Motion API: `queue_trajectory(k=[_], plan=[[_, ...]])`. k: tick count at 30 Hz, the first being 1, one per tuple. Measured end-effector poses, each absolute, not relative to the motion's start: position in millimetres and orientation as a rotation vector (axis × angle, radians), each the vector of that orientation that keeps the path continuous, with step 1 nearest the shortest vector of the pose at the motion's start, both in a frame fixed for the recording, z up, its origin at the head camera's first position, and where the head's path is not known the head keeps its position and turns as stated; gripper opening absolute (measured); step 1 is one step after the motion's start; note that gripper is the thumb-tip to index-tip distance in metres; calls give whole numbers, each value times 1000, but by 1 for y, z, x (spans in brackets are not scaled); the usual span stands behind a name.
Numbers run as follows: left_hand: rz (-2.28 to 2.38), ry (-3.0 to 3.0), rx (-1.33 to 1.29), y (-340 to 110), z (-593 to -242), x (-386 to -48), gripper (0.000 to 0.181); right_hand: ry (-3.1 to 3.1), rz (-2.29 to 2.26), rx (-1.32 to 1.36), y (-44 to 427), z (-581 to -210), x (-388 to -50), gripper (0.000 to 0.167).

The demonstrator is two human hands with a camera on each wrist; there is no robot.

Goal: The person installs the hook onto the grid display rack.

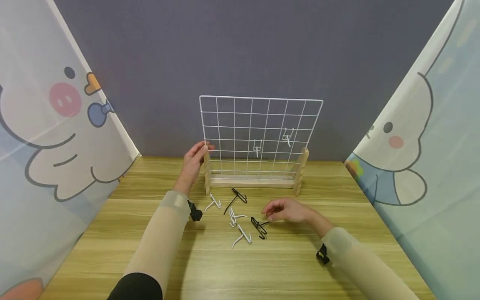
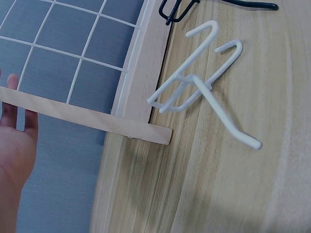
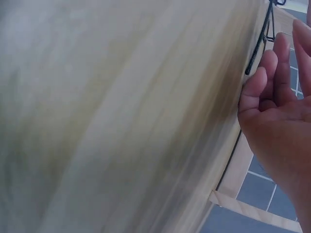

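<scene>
A white wire grid panel [image 1: 240, 121] stands upright in a wooden base with two side posts. My left hand [image 1: 193, 161] holds the left wooden post [image 1: 207, 173], thumb in front and fingers reaching behind it. My right hand [image 1: 288, 210] hovers low over the table with loosely bent fingers and nothing visibly held. Just left of its fingertips lies a black wire hook [image 1: 258, 228]; whether they touch, I cannot tell. In the left wrist view, a white wire hook [image 2: 194, 87] lies beside the base. Two white hooks, including one hook [image 1: 287, 137] at right, hang on the grid.
Another black hook [image 1: 236, 198] lies before the base bar [image 1: 251, 182]. Two more white hooks, one hook [image 1: 233, 217] behind the other hook [image 1: 243, 236], lie on the wooden table [image 1: 210, 271]. A grey partition [image 1: 262, 50] rises behind, with cartoon-printed cloths [image 1: 33, 104] at both sides.
</scene>
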State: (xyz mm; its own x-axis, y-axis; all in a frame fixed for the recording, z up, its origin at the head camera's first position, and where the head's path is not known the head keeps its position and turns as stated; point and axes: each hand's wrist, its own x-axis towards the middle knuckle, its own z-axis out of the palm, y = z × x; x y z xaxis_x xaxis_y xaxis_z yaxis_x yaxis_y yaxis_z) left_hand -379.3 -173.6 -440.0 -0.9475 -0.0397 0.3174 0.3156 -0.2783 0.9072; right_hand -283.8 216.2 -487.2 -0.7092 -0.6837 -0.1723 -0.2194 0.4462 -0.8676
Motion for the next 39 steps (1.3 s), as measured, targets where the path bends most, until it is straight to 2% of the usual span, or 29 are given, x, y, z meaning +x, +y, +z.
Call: queue_trajectory(k=[13, 21, 29, 39], plan=[[-2327, -1730, -327, -173, -438, -376, 15, 2161, -1149, -752, 207, -493, -281, 27], [-2324, -1734, -334, -172, -437, -376, 40, 2183, -1128, -765, 205, -494, -279, 21], [-2313, -1753, -343, -173, -438, -376, 29, 2202, -1123, -755, 206, -495, -280, 20], [-2326, -1738, -346, -173, -438, -376, 28, 2233, -1127, -717, 203, -494, -278, 24]])
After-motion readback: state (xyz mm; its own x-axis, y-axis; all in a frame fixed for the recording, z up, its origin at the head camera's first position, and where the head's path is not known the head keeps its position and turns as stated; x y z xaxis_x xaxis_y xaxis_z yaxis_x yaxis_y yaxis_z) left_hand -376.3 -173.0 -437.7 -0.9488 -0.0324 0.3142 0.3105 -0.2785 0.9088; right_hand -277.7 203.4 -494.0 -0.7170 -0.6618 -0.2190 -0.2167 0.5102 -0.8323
